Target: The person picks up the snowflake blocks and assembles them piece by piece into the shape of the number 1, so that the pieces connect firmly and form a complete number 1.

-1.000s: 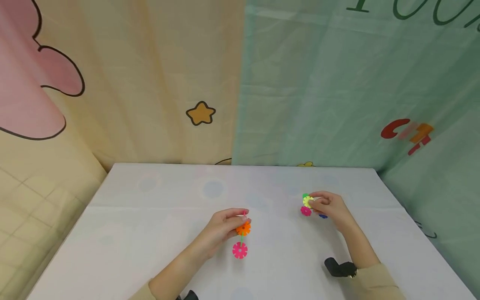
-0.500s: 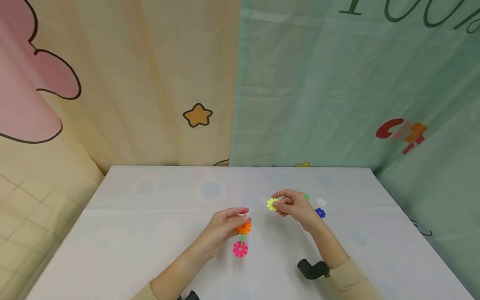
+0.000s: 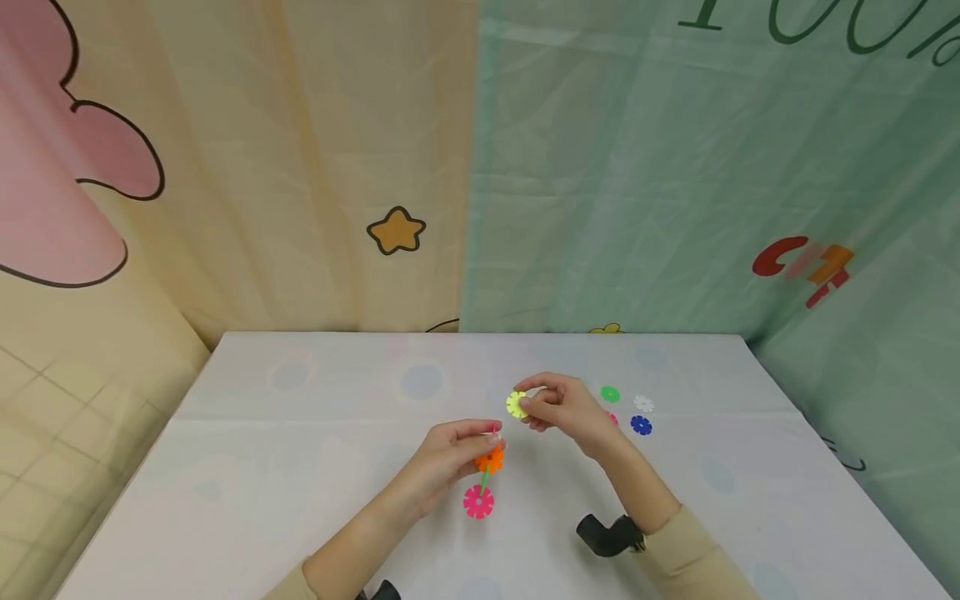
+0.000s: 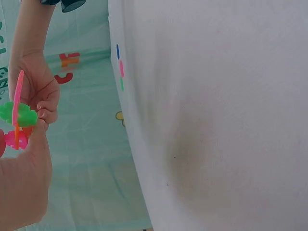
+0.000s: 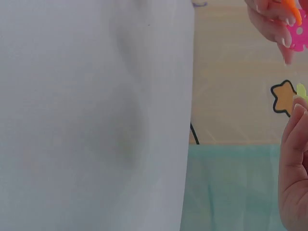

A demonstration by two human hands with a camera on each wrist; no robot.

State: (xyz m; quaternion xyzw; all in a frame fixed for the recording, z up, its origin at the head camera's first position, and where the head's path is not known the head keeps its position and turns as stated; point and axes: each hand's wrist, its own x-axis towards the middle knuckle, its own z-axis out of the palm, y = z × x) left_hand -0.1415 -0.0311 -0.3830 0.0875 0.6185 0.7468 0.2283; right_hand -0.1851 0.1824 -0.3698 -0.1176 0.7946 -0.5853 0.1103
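My left hand pinches a chain of notched plastic snowflake discs over the table. An orange disc lies at the fingers, a green disc links edge-on below it, and a pink disc hangs lowest. Another pink disc sits at the upper end, mostly behind the fingers in the head view. Up and to the right, my right hand holds a yellow snowflake disc by its edge between thumb and fingers. A small gap separates the yellow disc from the chain.
On the white-covered table to the right lie loose discs: green, white, blue and a pink one partly hidden by the right hand. Printed curtains hang behind the table's far edge.
My right hand has carried the yellow disc left from the loose discs to close above the chain, uncovering the green, white and blue ones. The left hand has hardly moved.
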